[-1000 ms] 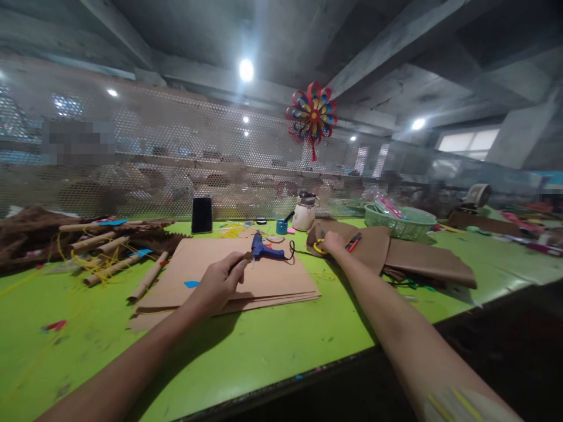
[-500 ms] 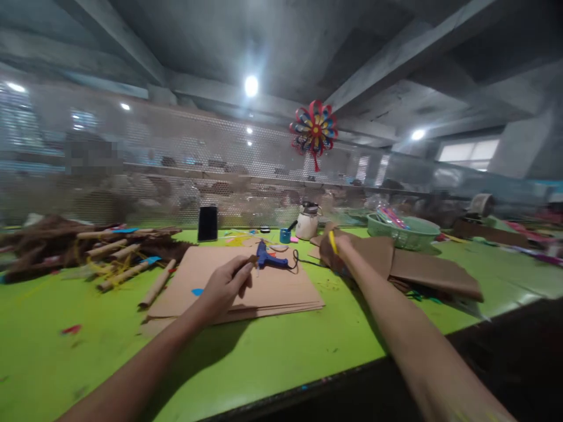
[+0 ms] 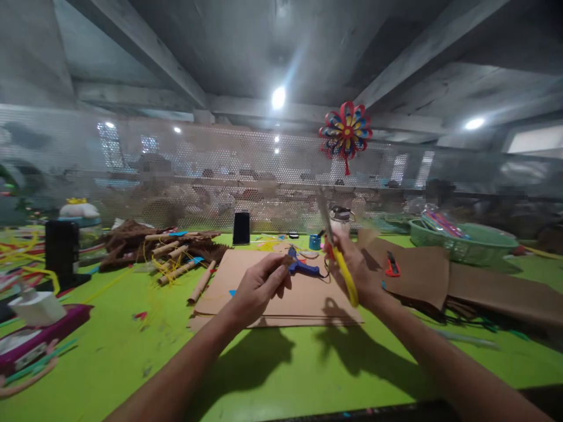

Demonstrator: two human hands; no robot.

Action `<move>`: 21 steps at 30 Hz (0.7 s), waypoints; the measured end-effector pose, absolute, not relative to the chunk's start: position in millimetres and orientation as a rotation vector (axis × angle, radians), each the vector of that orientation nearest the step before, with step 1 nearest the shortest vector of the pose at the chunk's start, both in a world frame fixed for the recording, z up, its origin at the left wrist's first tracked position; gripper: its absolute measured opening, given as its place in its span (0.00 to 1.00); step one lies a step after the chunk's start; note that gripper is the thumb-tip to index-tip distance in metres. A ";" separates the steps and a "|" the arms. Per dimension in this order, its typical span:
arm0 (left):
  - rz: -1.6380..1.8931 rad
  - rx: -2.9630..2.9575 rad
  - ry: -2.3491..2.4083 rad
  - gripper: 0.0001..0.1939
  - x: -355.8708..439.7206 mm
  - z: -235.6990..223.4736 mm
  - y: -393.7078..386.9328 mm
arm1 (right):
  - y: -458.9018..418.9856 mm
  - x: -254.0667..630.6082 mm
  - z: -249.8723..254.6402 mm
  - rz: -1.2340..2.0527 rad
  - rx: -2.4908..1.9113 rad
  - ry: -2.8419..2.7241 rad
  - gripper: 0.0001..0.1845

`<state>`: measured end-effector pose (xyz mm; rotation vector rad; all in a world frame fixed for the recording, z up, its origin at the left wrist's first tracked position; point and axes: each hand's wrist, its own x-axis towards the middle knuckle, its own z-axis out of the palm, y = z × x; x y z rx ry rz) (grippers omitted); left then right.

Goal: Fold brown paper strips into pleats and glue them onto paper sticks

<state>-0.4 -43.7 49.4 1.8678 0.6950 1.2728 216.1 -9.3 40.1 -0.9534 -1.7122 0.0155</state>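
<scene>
And up come the scissors! Your right hand has lifted them off the brown paper at two o'clock; they're at one now, blades up, grip clamped round the yellow handles. Your left hand, at twelve, still pinches a small brown scrap over the cardboard, near the glue gun. Scissors and scrap: both hands loaded.
</scene>
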 end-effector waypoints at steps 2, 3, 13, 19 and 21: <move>1.259 1.875 0.703 0.13 -0.3 49.0 -43.9 | -25.5 204.7 28.4 0.156 -0.812 -1.890 0.27; 1.248 1.882 0.713 0.13 -0.3 48.2 -43.6 | -31.4 201.4 22.9 0.221 -0.794 -1.938 0.26; 1.304 1.964 0.718 0.13 -6.0 44.6 -38.0 | -49.3 212.8 37.2 0.116 -0.765 -2.139 0.28; 1.286 2.011 0.626 0.12 -2.6 45.5 -41.4 | -51.3 214.5 41.1 -0.020 -0.757 -2.159 0.26; 1.300 2.072 0.618 0.13 -3.4 44.8 -41.3 | -50.6 214.9 40.5 -0.041 -0.764 -2.152 0.25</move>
